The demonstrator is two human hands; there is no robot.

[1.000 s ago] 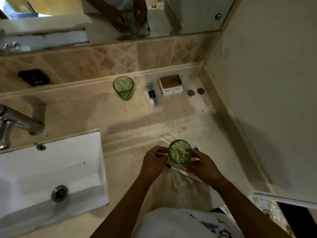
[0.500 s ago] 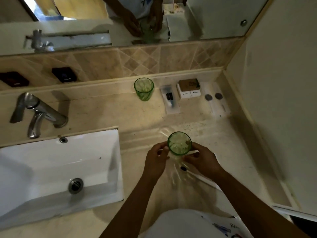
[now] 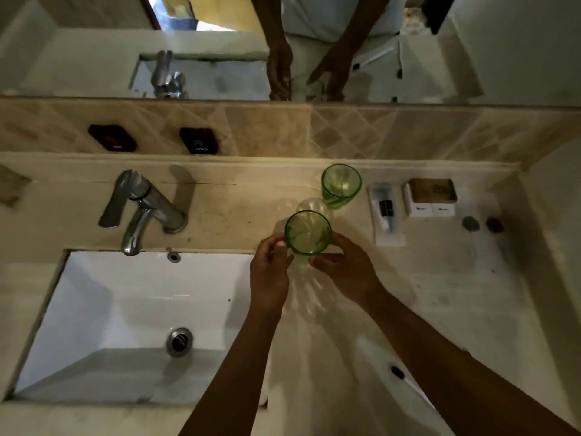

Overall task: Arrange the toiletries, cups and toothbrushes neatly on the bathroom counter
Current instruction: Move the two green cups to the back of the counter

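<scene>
Two cups: green, translucent, both standing upright near the worktop's back edge.
Held cup [image 3: 308, 232]: sitting between both hands, in front of the other, right of the tap [image 3: 143, 209].
Left hand [image 3: 270, 272]: fingers curling against the held cup's left side.
Right hand [image 3: 344, 269]: fingers closing on its right side.
Second cup [image 3: 341, 185]: standing free by the back ledge.
Toiletry packets [image 3: 386, 212]: lying flat toward the back right corner, beside small boxes [image 3: 430, 198].
Sink [image 3: 103, 309]: occupying the worktop's left part.
</scene>
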